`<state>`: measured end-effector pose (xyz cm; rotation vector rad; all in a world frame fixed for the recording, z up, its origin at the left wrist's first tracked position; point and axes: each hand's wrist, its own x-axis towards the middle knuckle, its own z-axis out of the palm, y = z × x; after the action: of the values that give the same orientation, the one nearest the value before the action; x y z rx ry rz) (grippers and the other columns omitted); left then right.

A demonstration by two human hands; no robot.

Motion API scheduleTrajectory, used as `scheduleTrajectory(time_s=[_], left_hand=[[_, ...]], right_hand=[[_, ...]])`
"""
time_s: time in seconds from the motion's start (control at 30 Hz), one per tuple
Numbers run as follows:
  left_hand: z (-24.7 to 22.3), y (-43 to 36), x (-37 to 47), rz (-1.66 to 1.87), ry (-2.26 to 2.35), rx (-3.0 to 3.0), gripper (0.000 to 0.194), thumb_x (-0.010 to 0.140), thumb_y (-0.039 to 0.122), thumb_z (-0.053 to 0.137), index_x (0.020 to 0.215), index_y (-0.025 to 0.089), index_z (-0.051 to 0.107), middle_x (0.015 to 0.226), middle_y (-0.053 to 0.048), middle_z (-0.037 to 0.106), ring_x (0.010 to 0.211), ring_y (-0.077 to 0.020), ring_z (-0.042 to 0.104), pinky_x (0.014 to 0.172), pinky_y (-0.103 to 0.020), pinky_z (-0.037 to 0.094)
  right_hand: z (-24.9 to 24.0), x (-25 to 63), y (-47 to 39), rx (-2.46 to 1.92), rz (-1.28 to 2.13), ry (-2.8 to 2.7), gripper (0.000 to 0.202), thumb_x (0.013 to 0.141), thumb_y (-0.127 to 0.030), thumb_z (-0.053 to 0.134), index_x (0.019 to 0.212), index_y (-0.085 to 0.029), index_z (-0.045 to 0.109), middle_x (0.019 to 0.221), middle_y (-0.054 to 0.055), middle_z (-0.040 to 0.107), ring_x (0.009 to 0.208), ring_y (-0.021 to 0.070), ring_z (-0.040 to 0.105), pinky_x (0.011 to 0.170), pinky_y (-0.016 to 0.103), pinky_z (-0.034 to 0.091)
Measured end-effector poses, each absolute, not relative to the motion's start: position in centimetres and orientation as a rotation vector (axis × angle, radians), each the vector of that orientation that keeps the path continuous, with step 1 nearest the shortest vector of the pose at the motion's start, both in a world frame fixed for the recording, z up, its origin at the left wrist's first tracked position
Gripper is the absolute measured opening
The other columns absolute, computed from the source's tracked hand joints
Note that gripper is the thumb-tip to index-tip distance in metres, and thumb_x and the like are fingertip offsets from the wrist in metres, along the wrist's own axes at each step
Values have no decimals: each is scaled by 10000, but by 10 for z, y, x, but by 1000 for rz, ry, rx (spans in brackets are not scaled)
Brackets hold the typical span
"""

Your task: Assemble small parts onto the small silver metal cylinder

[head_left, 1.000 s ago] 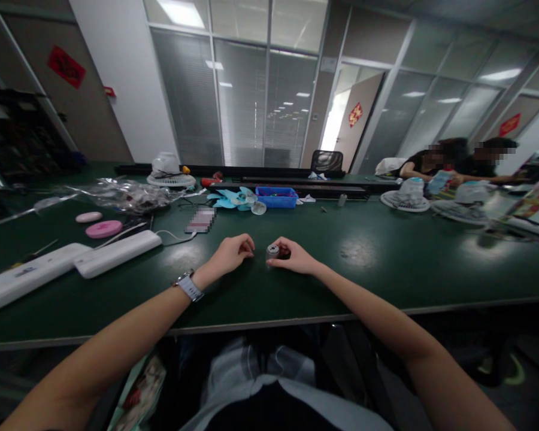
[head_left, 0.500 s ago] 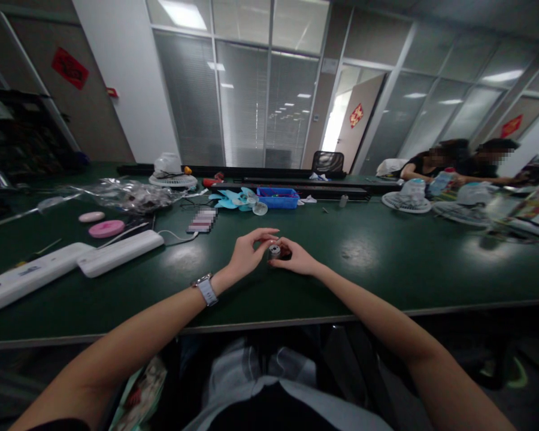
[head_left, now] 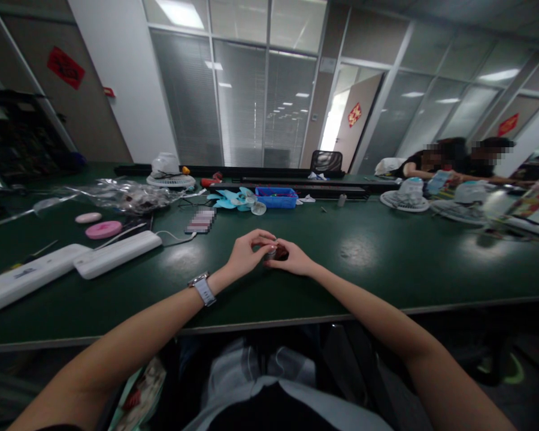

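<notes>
Just above the green table, in front of me, a small silvery cylindrical metal part (head_left: 272, 254) is held between my hands. My right hand (head_left: 295, 258) grips it from the right, with thumb and fingers curled round it. Something reddish-brown (head_left: 280, 249) shows inside that curl; its kind is unclear. From the left, my left hand (head_left: 251, 248) reaches over with thumb and fingertips pinched at the part's top. Fingers cover most of the part, so its exact kind is hidden.
White power strips (head_left: 117, 254) and a pink round thing (head_left: 103, 230) lie at left, a charging phone (head_left: 201, 221) nearer the middle. Behind are blue fan blades (head_left: 233, 199), a blue basket (head_left: 276, 198) and a small cylinder (head_left: 342, 200). Two people sit at far right by fan parts (head_left: 406, 197).
My left thumb and fingertips have closed over the top of the metal part, covering the end face that showed before. The view has shifted slightly.
</notes>
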<state>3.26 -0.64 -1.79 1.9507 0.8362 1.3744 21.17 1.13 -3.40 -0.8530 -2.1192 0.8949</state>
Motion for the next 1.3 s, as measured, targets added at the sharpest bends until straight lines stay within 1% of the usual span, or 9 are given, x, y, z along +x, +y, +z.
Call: scheduleTrajectory(time_s=[0.23,0.43,0.63,0.73,0.83,0.93,1.07,1.17,1.3], left_hand=[[-19,-6,32,1374,853,1935,243,774,265,650,977,141,600,856,-71,712,822,-190,687,791,-323,527],[-17,-8,27,1266,833,1995,416,753,262,670,1143,162,563,967,-87,717,941,-211,671,897,-368,489],[-16,-8,23,1330,936,1980,446,649,299,762,1033,147,592,880,-81,725,876,-224,684,862,-365,502],[-17,-7,22,1314,926,1962,475,653,308,762,1052,147,562,839,-77,729,863,-222,685,882,-386,487],[-17,-8,22,1283,921,1973,500,669,309,752,1094,156,538,884,-87,727,905,-229,673,909,-415,463],[-19,-7,21,1259,886,1984,591,644,300,771,1156,171,507,1041,-116,688,1009,-247,637,905,-419,465],[-25,-2,18,1195,807,1947,725,592,272,807,1220,176,458,1176,-153,613,1067,-255,613,925,-418,472],[-30,0,15,1134,808,1914,763,588,261,809,1245,173,431,1163,-162,623,1066,-258,619,945,-433,463],[-31,1,14,1055,851,1849,752,609,260,794,1251,170,414,975,-126,700,938,-254,675,839,-424,520]], right_hand=[[-35,212,11,-848,898,-2106,411,682,-415,727,945,-156,548,829,8,600,734,135,577,677,273,474],[-35,210,10,-858,875,-2108,367,687,-397,726,890,-157,537,775,0,582,699,129,561,649,267,456],[-38,213,13,-819,896,-2115,377,692,-423,716,895,-175,518,787,-11,588,706,128,564,666,272,463],[-39,213,14,-793,927,-2108,366,695,-410,717,893,-175,516,787,-12,588,700,124,561,659,265,457],[-37,212,11,-800,917,-2107,348,699,-396,713,889,-171,528,784,-9,590,699,125,557,661,264,451],[-31,211,6,-788,877,-2103,404,693,-343,718,1014,-166,548,904,27,619,774,144,575,721,287,456],[-21,212,0,-709,816,-2134,507,696,-188,662,1187,-206,538,1196,69,582,1056,216,550,857,345,421],[-17,213,0,-706,795,-2168,481,693,-114,589,1161,-225,596,1196,55,588,1102,233,528,869,354,408],[-18,214,3,-734,797,-2154,400,741,-134,572,1125,-225,638,1089,44,635,1005,204,570,866,340,409]])
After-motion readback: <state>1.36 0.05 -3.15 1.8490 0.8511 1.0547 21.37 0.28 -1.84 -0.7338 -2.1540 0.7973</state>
